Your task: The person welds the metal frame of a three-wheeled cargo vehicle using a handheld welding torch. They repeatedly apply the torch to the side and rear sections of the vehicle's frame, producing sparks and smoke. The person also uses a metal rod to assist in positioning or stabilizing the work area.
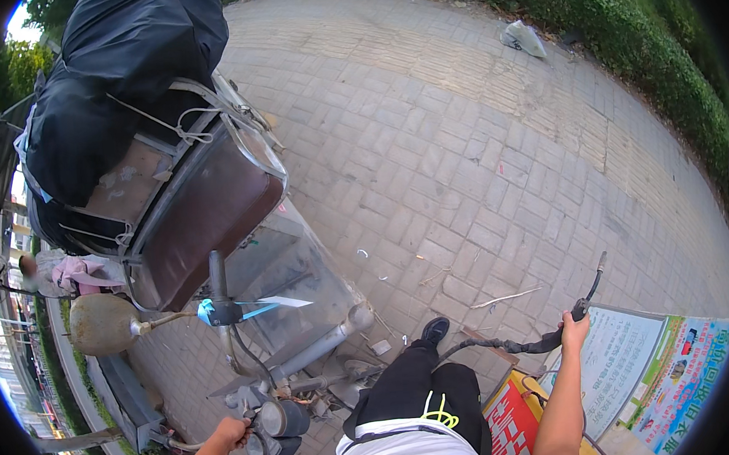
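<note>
My left hand (227, 437) is closed on a metal fitting beside two grey round lamp-like housings (281, 419) on a worn three-wheeled vehicle. My right hand (573, 328) grips a black hose handle (579, 310) with a short thin end pointing away from me; its wrapped hose (512, 346) curves left behind my legs. The vehicle has a brown padded seat (203, 213), a dull metal footboard (295, 258), a handlebar with blue tape (222, 312) and a rusty mirror (103, 324). A black covered load (124, 50) is tied behind the seat.
Beside me at lower right stand a red-and-yellow panel (508, 425) and printed boards (679, 379). Grey paving (462, 178) extends ahead, with a white bag (523, 39) near the hedge (621, 23). Pink cloth (84, 272) lies at the vehicle's left.
</note>
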`<state>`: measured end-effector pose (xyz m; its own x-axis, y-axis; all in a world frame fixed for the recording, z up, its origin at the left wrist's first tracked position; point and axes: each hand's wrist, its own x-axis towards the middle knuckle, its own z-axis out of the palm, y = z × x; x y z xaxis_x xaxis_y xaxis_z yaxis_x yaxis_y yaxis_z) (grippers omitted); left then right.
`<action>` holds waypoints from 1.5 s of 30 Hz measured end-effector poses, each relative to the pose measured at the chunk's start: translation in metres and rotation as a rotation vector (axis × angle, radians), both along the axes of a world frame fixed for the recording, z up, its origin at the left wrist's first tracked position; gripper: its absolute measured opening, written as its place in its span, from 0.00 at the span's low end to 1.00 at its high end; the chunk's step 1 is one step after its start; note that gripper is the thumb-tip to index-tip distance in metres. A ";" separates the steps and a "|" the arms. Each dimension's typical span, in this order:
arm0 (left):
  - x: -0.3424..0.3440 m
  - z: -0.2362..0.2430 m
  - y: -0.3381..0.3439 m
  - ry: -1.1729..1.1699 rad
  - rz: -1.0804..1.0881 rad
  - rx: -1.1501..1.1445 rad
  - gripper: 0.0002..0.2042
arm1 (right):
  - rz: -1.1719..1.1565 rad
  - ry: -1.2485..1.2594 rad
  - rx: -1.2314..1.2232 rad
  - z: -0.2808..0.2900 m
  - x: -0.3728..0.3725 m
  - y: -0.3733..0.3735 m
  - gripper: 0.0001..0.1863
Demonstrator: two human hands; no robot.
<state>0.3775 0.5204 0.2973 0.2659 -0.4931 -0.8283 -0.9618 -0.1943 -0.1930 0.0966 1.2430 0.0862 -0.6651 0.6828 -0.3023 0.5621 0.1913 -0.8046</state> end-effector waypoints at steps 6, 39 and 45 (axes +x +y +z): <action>0.027 -0.022 0.000 0.112 0.582 -0.063 0.20 | 0.161 0.005 0.002 -0.010 -0.028 0.008 0.14; -0.477 -0.104 0.164 0.496 -0.335 0.128 0.21 | 0.224 -0.642 -0.546 -0.014 -0.307 -0.070 0.17; -0.349 -0.168 0.209 0.061 -0.307 0.539 0.23 | 0.400 -0.780 -0.366 0.018 -0.422 -0.045 0.17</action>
<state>0.0287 0.7299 0.1291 0.1224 -0.0479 -0.9913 -0.9707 0.2025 -0.1297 -0.3253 1.1984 0.1038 -0.3493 0.2233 -0.9100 0.9138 0.2963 -0.2780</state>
